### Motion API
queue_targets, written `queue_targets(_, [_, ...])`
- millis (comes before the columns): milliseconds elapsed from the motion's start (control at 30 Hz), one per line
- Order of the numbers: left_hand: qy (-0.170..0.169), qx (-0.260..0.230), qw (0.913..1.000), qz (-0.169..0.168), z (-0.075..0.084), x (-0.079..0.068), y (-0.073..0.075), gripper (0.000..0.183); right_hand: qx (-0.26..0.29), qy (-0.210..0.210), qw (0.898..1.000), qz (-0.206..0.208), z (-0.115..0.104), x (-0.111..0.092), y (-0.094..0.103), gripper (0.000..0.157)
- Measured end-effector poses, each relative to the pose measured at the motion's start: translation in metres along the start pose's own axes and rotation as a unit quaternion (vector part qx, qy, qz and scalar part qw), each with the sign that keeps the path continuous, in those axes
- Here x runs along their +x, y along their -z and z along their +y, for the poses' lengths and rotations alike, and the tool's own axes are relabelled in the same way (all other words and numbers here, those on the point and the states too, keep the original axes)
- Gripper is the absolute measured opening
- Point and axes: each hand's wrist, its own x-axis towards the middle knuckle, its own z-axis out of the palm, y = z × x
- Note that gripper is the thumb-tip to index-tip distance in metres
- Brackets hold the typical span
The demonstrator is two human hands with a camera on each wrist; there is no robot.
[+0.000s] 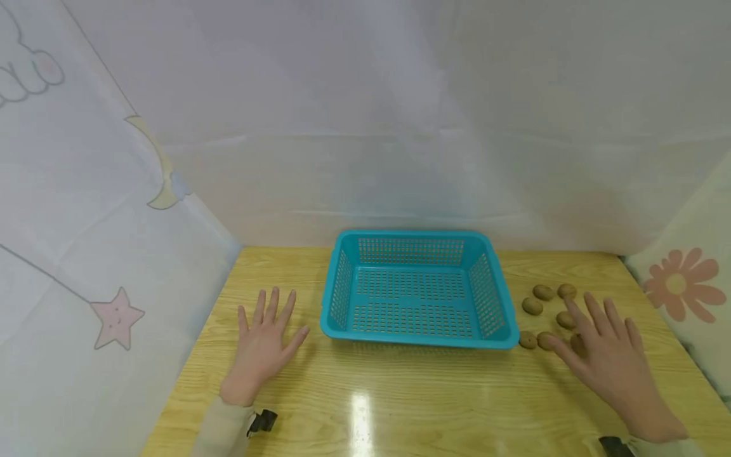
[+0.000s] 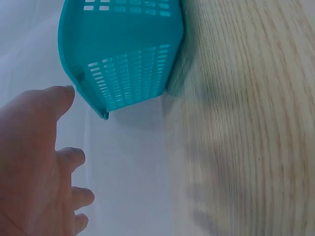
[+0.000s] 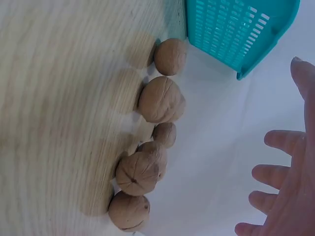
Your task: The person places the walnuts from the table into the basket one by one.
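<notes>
A blue plastic basket [image 1: 419,340] with slotted walls stands in the middle of the table, and its inside shows bare. To its right lie several brown walnuts [image 1: 532,306], loosely grouped. My right hand [image 1: 613,365] is spread above the walnuts, its fingers straight and holding nothing; it hides part of the group in the head view. In the right wrist view the walnuts [image 3: 160,100] sit on the wood, apart from the fingers. My left hand [image 1: 261,352] hovers left of the basket, fingers spread, with nothing in it. Its thumb points toward the basket rim [image 2: 74,73].
The wooden table [image 1: 422,400] has a light glare near its front. A pale cloth [image 1: 400,127] hangs behind it, and printed cloths with a star [image 1: 118,318] and a flower [image 1: 682,285] flank both sides. Dark straps [image 1: 263,422] show at the wrists.
</notes>
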Motion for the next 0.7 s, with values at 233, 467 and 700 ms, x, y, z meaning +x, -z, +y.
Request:
queue_targets(233, [0.005,-0.044,0.999,0.013,0.006,0.003,-0.002,0.065,0.042,0.022,0.998,0.031,0.023,-0.006,0.001,0.07])
queue_targets(467, [0.009,-0.21,0.9743,0.081,0.018,0.008,-0.001,0.044,0.087,-0.001,0.996,0.015,0.053,-0.016,0.013,0.045])
queue_targets(700, [0.03,-0.364,0.9278,0.078,0.03,0.017,-0.006,0.038,0.072,-0.029,0.997,-0.031,0.081,-0.021,0.008,0.045])
